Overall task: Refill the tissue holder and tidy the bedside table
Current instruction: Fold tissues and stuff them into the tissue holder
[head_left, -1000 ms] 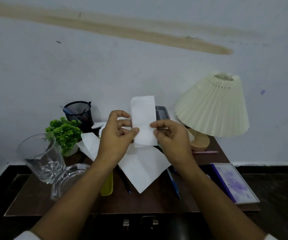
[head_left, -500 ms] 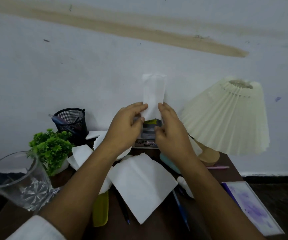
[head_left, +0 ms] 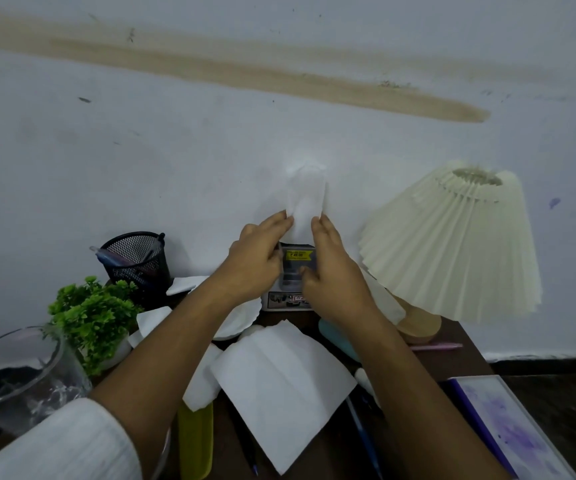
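White, thin paper: one folded tissue [head_left: 305, 199] is held upright, blurred at its top, above the tissue holder [head_left: 296, 258], a small box with a yellow label set at the back of the bedside table [head_left: 459, 365] by the wall. Its lower edges are pinched from either side by the left hand [head_left: 255, 261] and the right hand [head_left: 333, 275], fingers nearly straight. The lower end is hidden behind them, so whether it sits in the holder cannot be told. Counted: two hands, one tissue held, one large flat tissue [head_left: 279, 386] lying in front, at least three further white pieces [head_left: 203, 379] to its left. Noted around: one pleated lamp [head_left: 452, 244] just right of the holder, one mesh pen cup [head_left: 137, 261], one green plant [head_left: 92, 317], one glass [head_left: 12, 375], one blue pen [head_left: 362, 441], one pink pen [head_left: 435, 347], one purple notebook [head_left: 511, 427]. Part of the loose tissues is covered by both forearms.
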